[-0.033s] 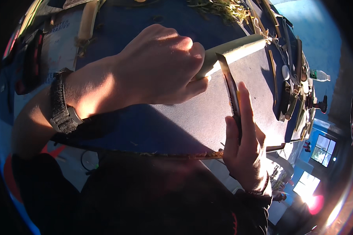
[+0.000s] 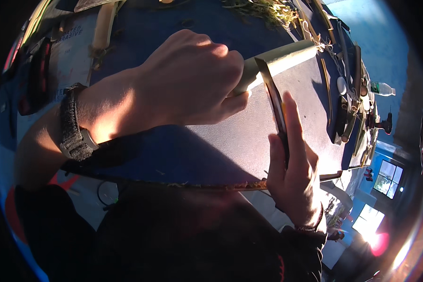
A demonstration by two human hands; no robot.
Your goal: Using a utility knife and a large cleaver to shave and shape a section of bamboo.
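Observation:
My left hand (image 2: 190,80), a watch on its wrist, is closed in a fist round the near end of a pale green bamboo piece (image 2: 291,56). The piece slants away to the right over the table, and the fist hides its near end. On the right, my right hand (image 2: 296,174) grips a slim utility knife (image 2: 276,105), its fingers along the handle. The dark blade crosses the bamboo just beyond my left fist; whether its edge touches the bamboo I cannot tell.
A blue table top (image 2: 197,155) lies under both hands, partly sunlit. Green-yellow shavings (image 2: 272,11) are heaped at the far side. Bamboo sticks (image 2: 350,124) and cords crowd the right edge, near a plastic bottle (image 2: 383,89) and a power drill (image 2: 385,124). Another bamboo strip (image 2: 103,28) lies far left.
The knife and my right fingers have shifted slightly away from me and to the left, the blade tip farther over the bamboo. My left hand stays almost still.

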